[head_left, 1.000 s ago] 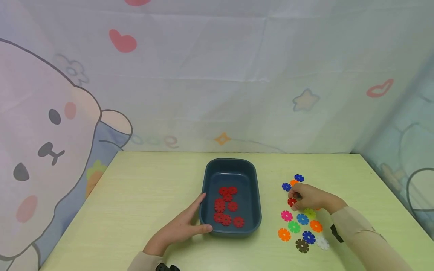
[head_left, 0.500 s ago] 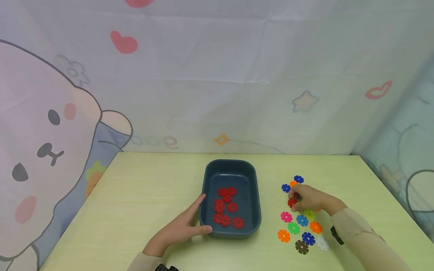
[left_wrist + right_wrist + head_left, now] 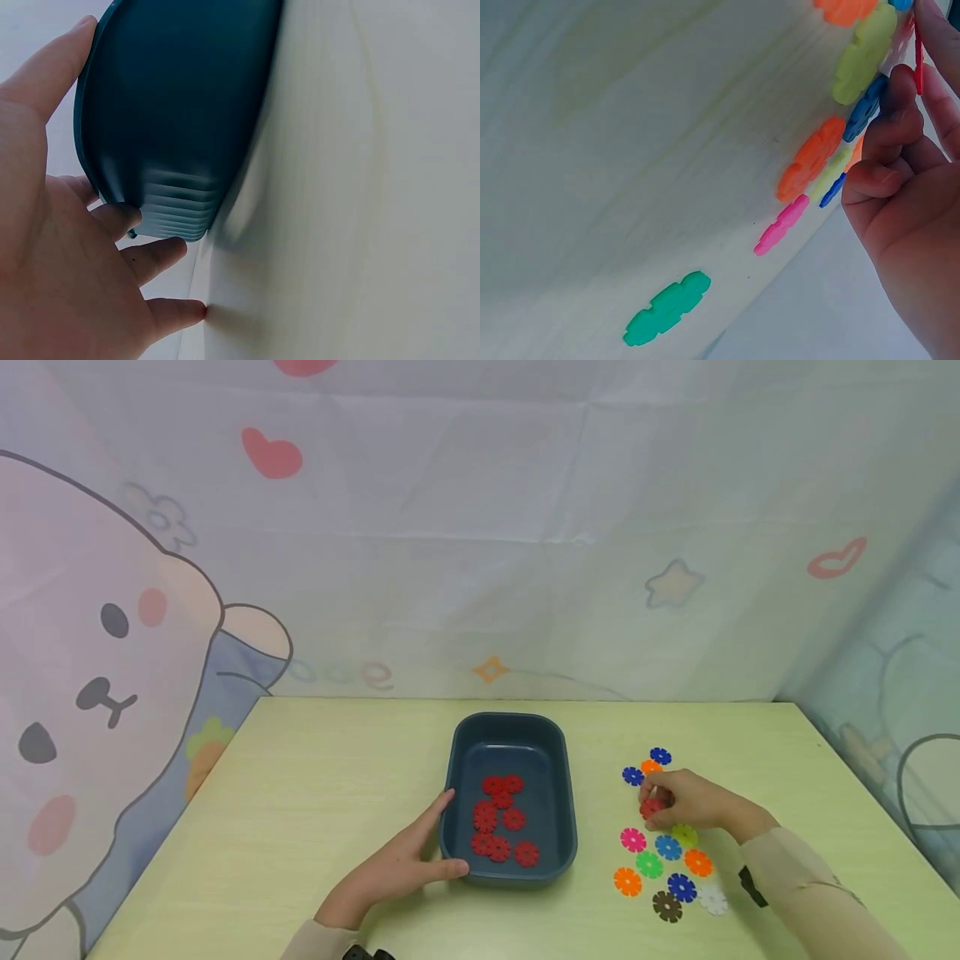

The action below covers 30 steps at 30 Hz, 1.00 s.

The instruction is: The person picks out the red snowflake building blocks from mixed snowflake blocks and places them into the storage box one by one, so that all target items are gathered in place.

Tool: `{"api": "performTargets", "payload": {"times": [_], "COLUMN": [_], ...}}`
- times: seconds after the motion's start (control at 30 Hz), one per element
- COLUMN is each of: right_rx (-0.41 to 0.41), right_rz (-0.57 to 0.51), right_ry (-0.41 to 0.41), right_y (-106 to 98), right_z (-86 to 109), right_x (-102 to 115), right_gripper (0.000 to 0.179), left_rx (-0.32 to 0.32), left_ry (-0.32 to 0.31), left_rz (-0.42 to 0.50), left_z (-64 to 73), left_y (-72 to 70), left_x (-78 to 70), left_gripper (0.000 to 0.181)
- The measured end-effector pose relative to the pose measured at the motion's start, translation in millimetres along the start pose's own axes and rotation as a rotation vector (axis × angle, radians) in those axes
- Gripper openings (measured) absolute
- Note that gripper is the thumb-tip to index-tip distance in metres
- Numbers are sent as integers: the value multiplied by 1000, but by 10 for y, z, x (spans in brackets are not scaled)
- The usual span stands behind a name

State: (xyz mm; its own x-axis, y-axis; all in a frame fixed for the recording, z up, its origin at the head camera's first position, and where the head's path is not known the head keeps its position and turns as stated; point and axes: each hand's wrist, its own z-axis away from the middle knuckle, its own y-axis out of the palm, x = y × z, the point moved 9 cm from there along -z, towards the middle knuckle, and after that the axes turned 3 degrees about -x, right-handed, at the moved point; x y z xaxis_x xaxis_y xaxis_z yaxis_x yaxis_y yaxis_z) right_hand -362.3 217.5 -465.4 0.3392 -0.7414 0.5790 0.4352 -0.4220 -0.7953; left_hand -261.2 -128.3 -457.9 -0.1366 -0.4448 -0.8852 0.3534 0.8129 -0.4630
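Note:
A dark blue plastic bin (image 3: 551, 806) stands mid-table, with several red notched discs (image 3: 514, 819) lying in it. My left hand (image 3: 393, 864) rests against its near left corner, the thumb at the front rim and the index finger along the left side. In the left wrist view, fairly straight fingers touch the bin's wall (image 3: 180, 97). On the right, my right hand (image 3: 693, 802) pinches a red notched disc (image 3: 651, 809) between thumb and fingers. The right wrist view shows that disc (image 3: 919, 60) edge-on, raised on its side above the other pieces.
Several notched discs lie flat around my right hand, among them a pink one (image 3: 633, 840), a green one (image 3: 649, 864), a brown one (image 3: 667, 907) and a white one (image 3: 712, 900). Dark blue ones (image 3: 661, 756) lie farther back. A printed cloth (image 3: 450, 527) hangs behind the table.
The red disc at my right fingertips has come up tilted from the table, and my right hand has shifted slightly right. My left hand and the bin stay put.

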Motion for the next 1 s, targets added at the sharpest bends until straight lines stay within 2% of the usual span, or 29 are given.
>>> {"api": "performTargets", "payload": {"times": [0.3, 0.6, 0.83, 1.0], "right_rx": [-4, -1, 1, -38], "right_rz": [12, 26, 27, 37], "right_ry": [36, 46, 34, 14], "right_y": [12, 11, -2, -68], "right_z": [19, 32, 37, -17], "right_x": [-28, -10, 33, 88], "right_gripper": [33, 31, 29, 29], "left_rx": [2, 6, 5, 4], "left_ry": [8, 23, 16, 25], "left_rz": [1, -7, -12, -18], "left_z": [11, 2, -2, -2], "left_y": [-5, -9, -12, -15], "left_x": [-15, -15, -8, -14], "left_gripper": [97, 95, 96, 95]}}
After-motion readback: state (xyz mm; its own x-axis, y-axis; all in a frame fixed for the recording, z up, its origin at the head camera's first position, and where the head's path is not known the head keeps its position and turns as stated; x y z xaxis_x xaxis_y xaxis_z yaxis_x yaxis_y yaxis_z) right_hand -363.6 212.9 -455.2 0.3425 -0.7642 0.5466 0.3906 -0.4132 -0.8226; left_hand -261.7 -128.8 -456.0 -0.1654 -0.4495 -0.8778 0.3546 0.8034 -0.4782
